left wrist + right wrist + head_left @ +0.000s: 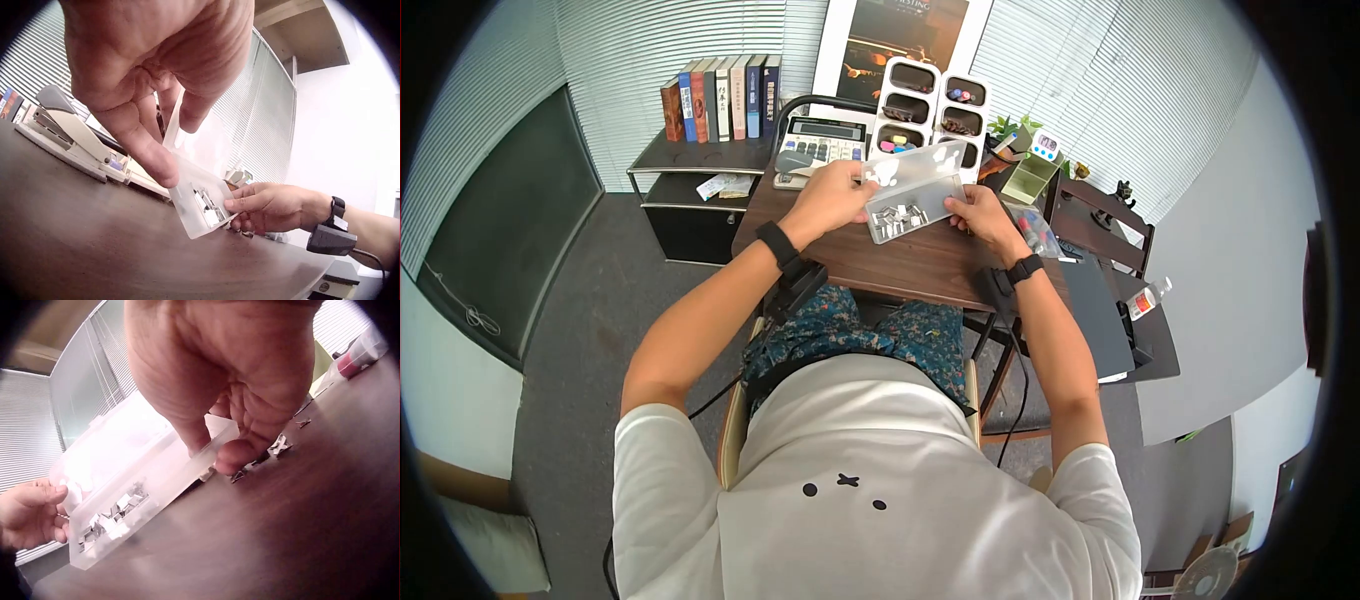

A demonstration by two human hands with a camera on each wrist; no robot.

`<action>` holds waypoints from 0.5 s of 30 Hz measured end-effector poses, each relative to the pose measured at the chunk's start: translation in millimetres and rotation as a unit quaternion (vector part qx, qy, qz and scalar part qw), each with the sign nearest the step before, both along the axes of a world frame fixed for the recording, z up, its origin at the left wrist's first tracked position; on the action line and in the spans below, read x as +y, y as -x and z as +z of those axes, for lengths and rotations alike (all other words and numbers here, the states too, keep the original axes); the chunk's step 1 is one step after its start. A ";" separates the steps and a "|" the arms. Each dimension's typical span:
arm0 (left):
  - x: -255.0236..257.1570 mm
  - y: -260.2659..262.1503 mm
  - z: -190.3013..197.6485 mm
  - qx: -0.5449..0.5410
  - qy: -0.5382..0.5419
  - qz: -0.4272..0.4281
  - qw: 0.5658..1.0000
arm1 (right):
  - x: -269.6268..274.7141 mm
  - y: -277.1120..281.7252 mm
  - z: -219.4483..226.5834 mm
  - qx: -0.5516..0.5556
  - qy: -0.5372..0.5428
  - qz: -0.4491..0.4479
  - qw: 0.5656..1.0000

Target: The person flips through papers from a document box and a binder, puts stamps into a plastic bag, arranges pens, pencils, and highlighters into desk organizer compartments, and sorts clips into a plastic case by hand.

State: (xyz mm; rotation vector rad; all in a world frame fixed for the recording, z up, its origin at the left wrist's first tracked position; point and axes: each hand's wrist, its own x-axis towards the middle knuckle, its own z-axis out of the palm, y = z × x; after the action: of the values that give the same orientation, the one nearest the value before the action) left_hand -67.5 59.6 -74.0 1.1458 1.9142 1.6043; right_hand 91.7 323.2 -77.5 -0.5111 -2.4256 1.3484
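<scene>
"What do we find in the head view?"

"Above centre, we see a long, rectangular frosted plastic case (pixel 945 196) with its translucent lid (pixel 915 165) raised. The left hand (pixel 830 200) grips its left end, the right hand (pixel 985 218) its right. Shiny metal pieces (pixel 898 218) lie jumbled inside, over the wood-grained desk (pixel 880 262)."

"And the left wrist view?"

"We see the left hand reaching down from the top, fingers bent, pinching the case at lower centre. At right, the right hand pinches the other end. A smooth, angular stapler (pixel 78 128) sits at left."

"The right wrist view?"

"We see the case slanting from lower left to centre, its right end pinched between the right hand's thumb and finger. Small angular clips (pixel 279 445) lie on the desk beside that hand. The left hand, at the left edge, holds the far end."
</scene>
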 end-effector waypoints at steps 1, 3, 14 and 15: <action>6.8 1.3 -1.8 0.015 -0.006 0.012 1.000 | 7.4 0.4 -4.2 0.000 0.000 0.000 1.000; 15.8 2.3 0.9 0.028 -0.011 0.020 0.999 | 27.4 2.4 -17.3 0.007 0.027 0.002 1.000; 30.6 -7.0 9.7 0.264 -0.014 0.066 0.962 | 17.7 -13.2 0.0 0.001 -0.006 -0.089 0.996; 30.8 -7.3 9.1 0.270 -0.026 0.052 0.961 | 14.1 -13.1 -0.1 0.007 -0.026 -0.106 0.994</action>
State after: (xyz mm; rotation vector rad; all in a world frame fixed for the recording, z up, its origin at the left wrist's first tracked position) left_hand -60.2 90.4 -64.9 1.6628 2.3034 1.5062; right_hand 104.8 337.2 -77.6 -0.7213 -2.3120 1.1935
